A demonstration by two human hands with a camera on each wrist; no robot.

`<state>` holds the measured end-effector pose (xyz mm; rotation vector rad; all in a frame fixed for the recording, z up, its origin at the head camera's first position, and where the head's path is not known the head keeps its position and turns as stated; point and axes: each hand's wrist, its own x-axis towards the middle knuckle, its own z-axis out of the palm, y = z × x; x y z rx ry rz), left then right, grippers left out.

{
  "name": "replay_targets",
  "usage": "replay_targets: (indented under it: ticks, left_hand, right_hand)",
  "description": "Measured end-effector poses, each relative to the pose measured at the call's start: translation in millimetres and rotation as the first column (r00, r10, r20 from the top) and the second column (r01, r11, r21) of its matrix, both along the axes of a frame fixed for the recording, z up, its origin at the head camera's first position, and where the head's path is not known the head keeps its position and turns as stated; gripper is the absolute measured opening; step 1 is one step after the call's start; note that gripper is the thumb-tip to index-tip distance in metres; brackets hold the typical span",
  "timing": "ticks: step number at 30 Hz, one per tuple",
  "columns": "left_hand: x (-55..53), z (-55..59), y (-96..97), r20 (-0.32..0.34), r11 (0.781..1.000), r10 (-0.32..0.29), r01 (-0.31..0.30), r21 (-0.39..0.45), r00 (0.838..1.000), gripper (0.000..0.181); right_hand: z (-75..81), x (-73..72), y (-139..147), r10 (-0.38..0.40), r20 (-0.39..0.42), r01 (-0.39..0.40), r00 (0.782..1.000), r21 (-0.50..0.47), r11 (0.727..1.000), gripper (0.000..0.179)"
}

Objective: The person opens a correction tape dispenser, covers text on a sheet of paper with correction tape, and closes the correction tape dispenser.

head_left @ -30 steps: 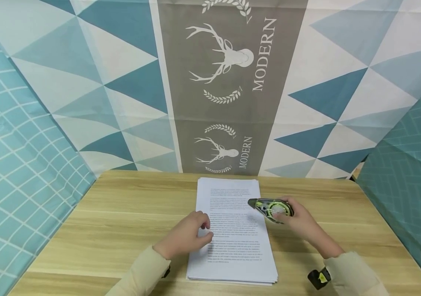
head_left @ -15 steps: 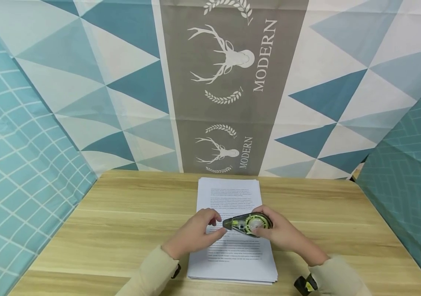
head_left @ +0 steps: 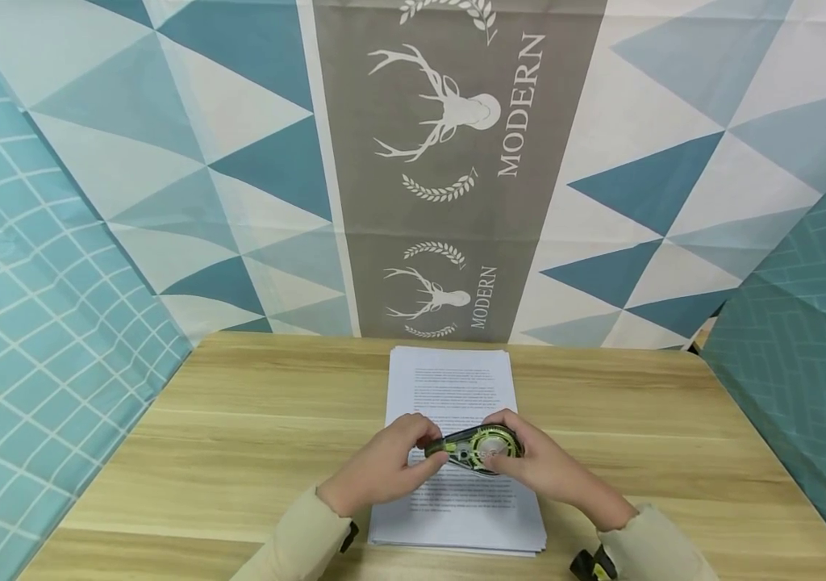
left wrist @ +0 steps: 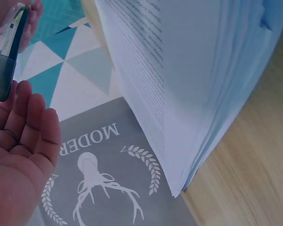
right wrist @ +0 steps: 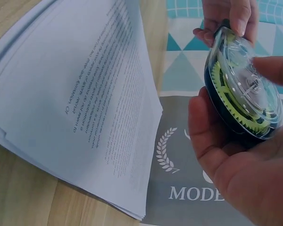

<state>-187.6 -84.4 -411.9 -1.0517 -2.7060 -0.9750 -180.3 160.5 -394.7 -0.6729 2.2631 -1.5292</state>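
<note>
A correction tape (head_left: 481, 448) with a clear case, lime-green gears and a dark cap is held level above the paper stack. My right hand (head_left: 554, 464) grips its rounded end, thumb on the clear face and fingers beneath, as the right wrist view also shows. At the tape's narrow end, my left hand (head_left: 387, 460) pinches the dark cap (left wrist: 4, 77) between thumb and fingers. The cap still covers the tip. Beneath both hands lies a thick stack of printed paper (head_left: 456, 516), its sheets slightly uneven at the near edge.
The stack rests on a wooden table (head_left: 253, 428) that reaches back to a patterned cloth wall (head_left: 449, 210). Teal cloths hang at the left and right sides. A dark wrist device (head_left: 593, 565) is strapped below the right sleeve.
My right hand has brought the correction tape left and nearer, over the middle of the stack. My left hand has shifted slightly right, and its fingers have closed on the cap.
</note>
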Motion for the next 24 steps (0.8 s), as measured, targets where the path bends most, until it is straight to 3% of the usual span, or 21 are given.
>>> replay_targets:
  ticks: [10,20,24]
  left_hand:
    - [1.3,4.8,1.5,0.022,0.997,-0.02,0.019,0.076,1.0,0.017]
    - [1.7,5.3,-1.4,0.045,0.995,-0.052,0.048,0.082,0.998,0.02]
    - [2.7,6.2,-3.3,0.094,0.995,-0.071,0.063,0.082,0.993,0.02]
  right_hand:
    - [-3.1,-1.1,0.6,-0.032,-0.071,0.033,0.997,0.008,0.999,0.027]
    - [-3.2,-1.0,1.7,-0.021,-0.06,0.021,0.998,-0.01,1.0,0.029]
    - [-2.9,-1.1,2.9,-0.001,-0.045,0.001,0.999,-0.02,1.0,0.031]
